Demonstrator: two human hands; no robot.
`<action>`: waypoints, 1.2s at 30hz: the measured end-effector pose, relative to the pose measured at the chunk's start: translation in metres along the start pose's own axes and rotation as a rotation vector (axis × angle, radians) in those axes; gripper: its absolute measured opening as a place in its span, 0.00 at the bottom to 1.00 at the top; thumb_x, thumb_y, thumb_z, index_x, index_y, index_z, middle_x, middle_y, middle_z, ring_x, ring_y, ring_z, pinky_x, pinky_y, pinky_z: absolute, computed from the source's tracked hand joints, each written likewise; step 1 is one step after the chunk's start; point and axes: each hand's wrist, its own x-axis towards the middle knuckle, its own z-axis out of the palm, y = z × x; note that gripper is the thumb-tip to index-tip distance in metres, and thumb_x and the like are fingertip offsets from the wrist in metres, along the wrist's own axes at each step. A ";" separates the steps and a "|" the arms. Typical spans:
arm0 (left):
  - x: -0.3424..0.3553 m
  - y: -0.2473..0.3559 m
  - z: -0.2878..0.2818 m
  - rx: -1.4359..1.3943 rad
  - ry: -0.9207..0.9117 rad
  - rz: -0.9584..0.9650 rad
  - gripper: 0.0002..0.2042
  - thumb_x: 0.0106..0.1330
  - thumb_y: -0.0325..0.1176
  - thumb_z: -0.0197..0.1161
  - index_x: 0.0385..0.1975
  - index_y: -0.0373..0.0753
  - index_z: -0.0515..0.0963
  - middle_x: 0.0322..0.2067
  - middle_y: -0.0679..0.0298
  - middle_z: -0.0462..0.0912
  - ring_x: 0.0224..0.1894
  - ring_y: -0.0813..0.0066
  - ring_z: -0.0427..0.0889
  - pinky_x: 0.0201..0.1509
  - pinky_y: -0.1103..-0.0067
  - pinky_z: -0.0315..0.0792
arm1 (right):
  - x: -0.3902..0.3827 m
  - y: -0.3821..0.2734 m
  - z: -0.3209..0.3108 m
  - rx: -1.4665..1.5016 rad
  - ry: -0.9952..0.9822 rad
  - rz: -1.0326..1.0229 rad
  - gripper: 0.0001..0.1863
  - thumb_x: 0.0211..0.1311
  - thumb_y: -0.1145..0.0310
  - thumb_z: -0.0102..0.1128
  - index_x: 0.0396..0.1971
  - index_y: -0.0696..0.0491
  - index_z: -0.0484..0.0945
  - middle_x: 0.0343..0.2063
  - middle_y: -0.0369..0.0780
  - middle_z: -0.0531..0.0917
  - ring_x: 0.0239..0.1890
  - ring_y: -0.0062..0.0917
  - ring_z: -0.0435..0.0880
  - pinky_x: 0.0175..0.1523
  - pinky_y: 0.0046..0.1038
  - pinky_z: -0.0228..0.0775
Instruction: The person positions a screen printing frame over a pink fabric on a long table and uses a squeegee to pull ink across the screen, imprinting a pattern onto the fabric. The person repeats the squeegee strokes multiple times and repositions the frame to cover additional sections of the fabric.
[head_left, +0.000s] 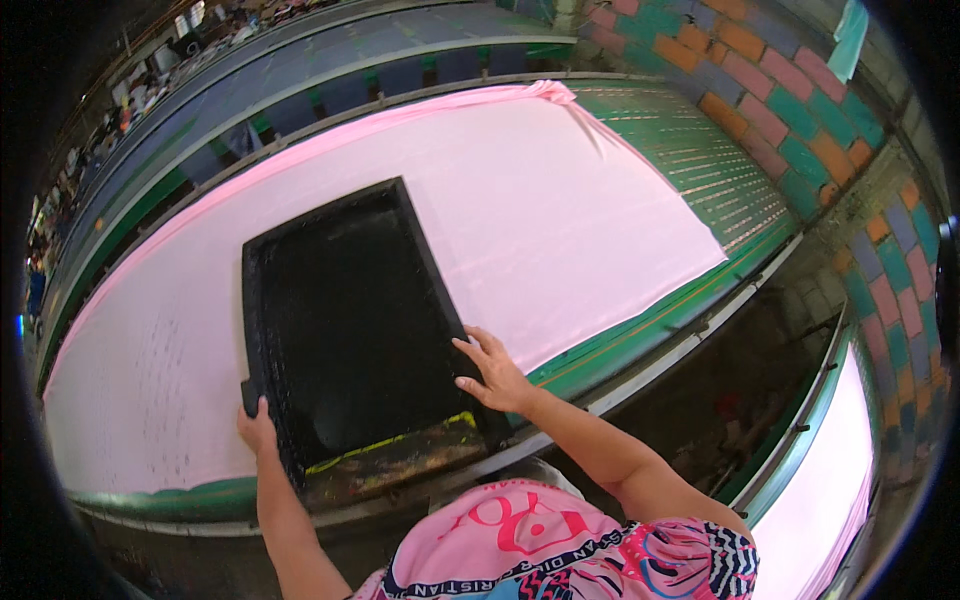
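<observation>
A black rectangular screen frame (340, 300) lies over pale pink fabric (580, 230) spread on a long green table (690, 160). Its lower end carries a yellow-green smear and a stained strip. My left hand (258, 430) grips the frame's lower left edge, thumb on top and fingers partly hidden beneath. Along the right edge, my right hand (492, 372) has its fingers spread, their tips resting on the frame.
A parallel dark table with rails (330, 60) runs beyond, with clutter at far left. Brightly painted brick walls (745, 95) stand at right. Another table with pink fabric (820, 460) is at lower right, across a dark gap from this table's metal rail (670, 360).
</observation>
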 end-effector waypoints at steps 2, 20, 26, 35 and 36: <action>0.002 -0.005 0.002 -0.001 -0.035 -0.051 0.25 0.69 0.49 0.77 0.51 0.30 0.84 0.47 0.41 0.88 0.52 0.35 0.85 0.59 0.53 0.76 | 0.009 0.019 0.010 0.172 0.042 0.004 0.40 0.77 0.51 0.66 0.80 0.54 0.65 0.78 0.59 0.62 0.81 0.58 0.60 0.84 0.52 0.56; 0.000 -0.009 -0.004 -0.106 -0.135 -0.028 0.24 0.76 0.51 0.70 0.54 0.32 0.85 0.47 0.49 0.89 0.48 0.48 0.87 0.57 0.60 0.78 | 0.012 0.019 0.036 0.267 0.300 0.095 0.28 0.74 0.67 0.67 0.71 0.55 0.76 0.71 0.52 0.75 0.76 0.48 0.72 0.81 0.44 0.63; 0.012 -0.031 0.009 -0.035 -0.005 0.051 0.32 0.80 0.54 0.66 0.67 0.30 0.79 0.60 0.42 0.85 0.63 0.45 0.83 0.70 0.60 0.74 | 0.021 0.021 -0.010 0.187 0.280 -0.033 0.22 0.75 0.74 0.65 0.67 0.53 0.80 0.69 0.50 0.77 0.72 0.49 0.75 0.77 0.45 0.69; 0.007 0.108 -0.008 0.054 0.311 0.477 0.18 0.85 0.34 0.59 0.67 0.32 0.81 0.63 0.48 0.86 0.66 0.49 0.81 0.73 0.62 0.73 | -0.017 0.136 -0.201 -0.024 0.523 -0.068 0.11 0.64 0.81 0.75 0.44 0.53 0.88 0.45 0.44 0.90 0.50 0.40 0.90 0.53 0.38 0.85; -0.012 0.152 -0.007 -0.021 0.277 0.547 0.14 0.84 0.31 0.59 0.61 0.31 0.84 0.57 0.49 0.88 0.62 0.51 0.84 0.69 0.62 0.75 | -0.026 0.159 -0.222 -0.044 0.589 -0.042 0.10 0.63 0.81 0.76 0.42 0.54 0.88 0.41 0.43 0.90 0.47 0.40 0.90 0.52 0.37 0.84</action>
